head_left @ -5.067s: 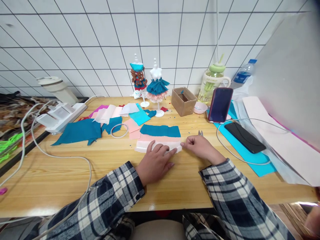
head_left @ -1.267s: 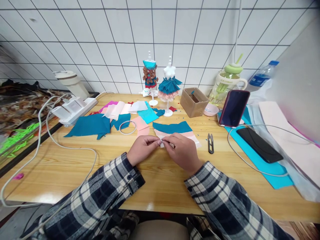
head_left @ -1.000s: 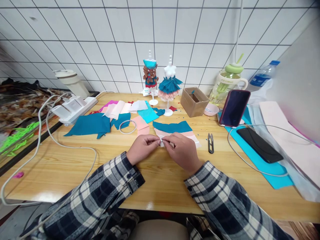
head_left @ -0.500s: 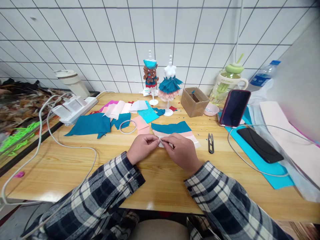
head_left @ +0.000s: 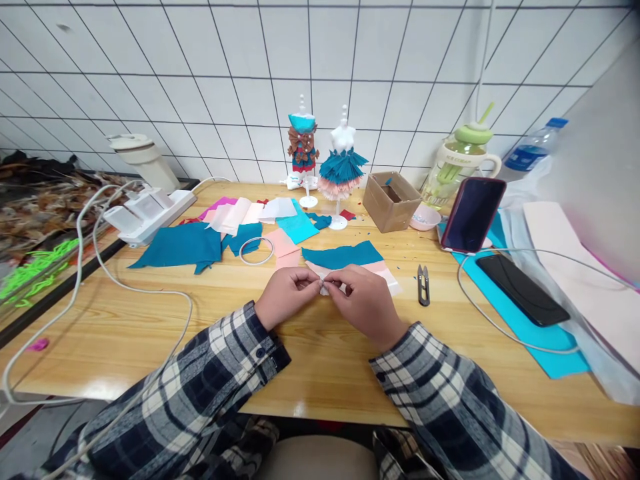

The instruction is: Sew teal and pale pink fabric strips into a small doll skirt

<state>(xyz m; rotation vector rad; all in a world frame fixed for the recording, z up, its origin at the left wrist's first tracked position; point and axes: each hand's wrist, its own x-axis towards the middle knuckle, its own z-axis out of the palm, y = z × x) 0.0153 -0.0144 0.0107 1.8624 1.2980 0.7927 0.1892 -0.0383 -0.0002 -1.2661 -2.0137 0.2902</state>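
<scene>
My left hand (head_left: 289,293) and my right hand (head_left: 364,299) meet fingertip to fingertip, each in a closed pinch. Between the tips is a tiny pale bit, too small to name. Just under and behind the fingers lie overlapping pieces: a teal cloth strip (head_left: 343,255) at the back, then a pale pink piece (head_left: 379,268) and a whitish edge, partly hidden by my hands. To the right of my right hand rest small black thread snips (head_left: 423,285). A white ring (head_left: 257,251) lies beyond my left hand.
Behind stand two small mannequins, one in a bow-covered dress (head_left: 303,143), one in a ruffled skirt (head_left: 343,170). A cardboard box (head_left: 391,203), pink bowl (head_left: 425,217), green-lidded bottle (head_left: 457,157) and phones (head_left: 473,215) are right. Left are teal cloth (head_left: 177,247), a power strip (head_left: 155,213) and cables.
Both hands stay joined at the same spot, with the fingertips shifted very slightly. The whole view has tilted a little; nothing on the table has moved.
</scene>
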